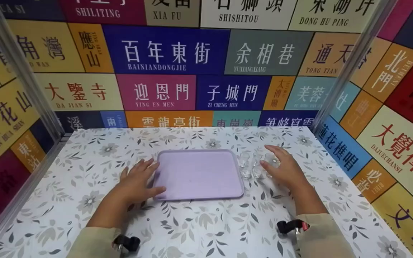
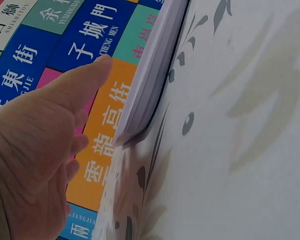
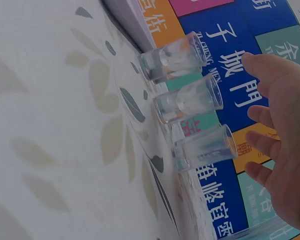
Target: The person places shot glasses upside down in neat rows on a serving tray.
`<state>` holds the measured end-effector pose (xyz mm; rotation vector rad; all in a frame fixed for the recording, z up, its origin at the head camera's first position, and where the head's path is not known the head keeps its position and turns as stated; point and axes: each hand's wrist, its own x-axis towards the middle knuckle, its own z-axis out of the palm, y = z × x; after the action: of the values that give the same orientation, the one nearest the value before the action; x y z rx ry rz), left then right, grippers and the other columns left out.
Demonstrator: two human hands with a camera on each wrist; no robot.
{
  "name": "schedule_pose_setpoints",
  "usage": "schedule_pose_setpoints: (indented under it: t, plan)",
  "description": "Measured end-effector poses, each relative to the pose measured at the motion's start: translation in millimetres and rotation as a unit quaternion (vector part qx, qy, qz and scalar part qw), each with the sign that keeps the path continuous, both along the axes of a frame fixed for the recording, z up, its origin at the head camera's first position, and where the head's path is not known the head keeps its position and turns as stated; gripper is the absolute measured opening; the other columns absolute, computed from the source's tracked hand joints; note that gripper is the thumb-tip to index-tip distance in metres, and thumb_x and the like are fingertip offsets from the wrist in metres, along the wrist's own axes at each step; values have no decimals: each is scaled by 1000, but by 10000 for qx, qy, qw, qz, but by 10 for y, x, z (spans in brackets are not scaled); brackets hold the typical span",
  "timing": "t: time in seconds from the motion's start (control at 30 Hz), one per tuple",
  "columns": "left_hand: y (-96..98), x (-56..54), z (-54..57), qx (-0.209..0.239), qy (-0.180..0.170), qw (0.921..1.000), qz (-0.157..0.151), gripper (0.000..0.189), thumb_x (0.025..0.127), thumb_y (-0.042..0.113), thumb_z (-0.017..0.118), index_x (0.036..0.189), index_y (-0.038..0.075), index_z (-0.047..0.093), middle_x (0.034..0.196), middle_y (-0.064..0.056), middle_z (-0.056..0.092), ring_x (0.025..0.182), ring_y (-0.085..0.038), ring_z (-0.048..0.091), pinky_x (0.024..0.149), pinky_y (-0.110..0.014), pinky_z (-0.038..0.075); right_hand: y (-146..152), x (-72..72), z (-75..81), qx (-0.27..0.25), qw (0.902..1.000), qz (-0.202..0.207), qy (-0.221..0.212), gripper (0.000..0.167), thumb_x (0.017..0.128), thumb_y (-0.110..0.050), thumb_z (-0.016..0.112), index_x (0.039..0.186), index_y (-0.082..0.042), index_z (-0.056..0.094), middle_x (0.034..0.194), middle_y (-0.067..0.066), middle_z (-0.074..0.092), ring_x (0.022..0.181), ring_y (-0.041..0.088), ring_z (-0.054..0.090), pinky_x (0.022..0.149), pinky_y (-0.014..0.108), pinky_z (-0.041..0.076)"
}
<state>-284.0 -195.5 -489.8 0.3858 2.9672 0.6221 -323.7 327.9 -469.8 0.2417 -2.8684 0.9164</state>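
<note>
A lilac rectangular tray (image 1: 199,175) with a low raised rim lies flat in the middle of the table. At its left edge is my left hand (image 1: 134,184), fingers spread and thumb over the near left corner; whether it touches the rim I cannot tell. Several small clear shot glasses (image 1: 246,173) stand upright in a cluster just right of the tray. My right hand (image 1: 287,170) is at the right side of these glasses, thumb and fingers apart and gripping nothing. In the right wrist view, the nearest row of glasses (image 3: 189,102) stands apart from the fingers.
A white tablecloth (image 1: 199,229) with grey leaves and flowers covers the table. Behind it rises a wall of coloured panels (image 1: 156,92) with Chinese place names. Clear upright edges (image 1: 350,61) stand at both back corners. Each wrist wears a small black camera (image 1: 288,226).
</note>
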Motion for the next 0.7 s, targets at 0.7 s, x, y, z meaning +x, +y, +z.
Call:
schedule_pose_setpoints:
  t: [0.7]
  plan:
    - [-73,43,-85,-25,-441,9986,-280,101,88,75,72,167,21,41,178,-3,30,166,-42,20,130,-78,2,339,-10,-158,-1119,9931,-88,-330,75,95,-57,77,158,-24,53,150,11,63,140,33,59,116,56,50]
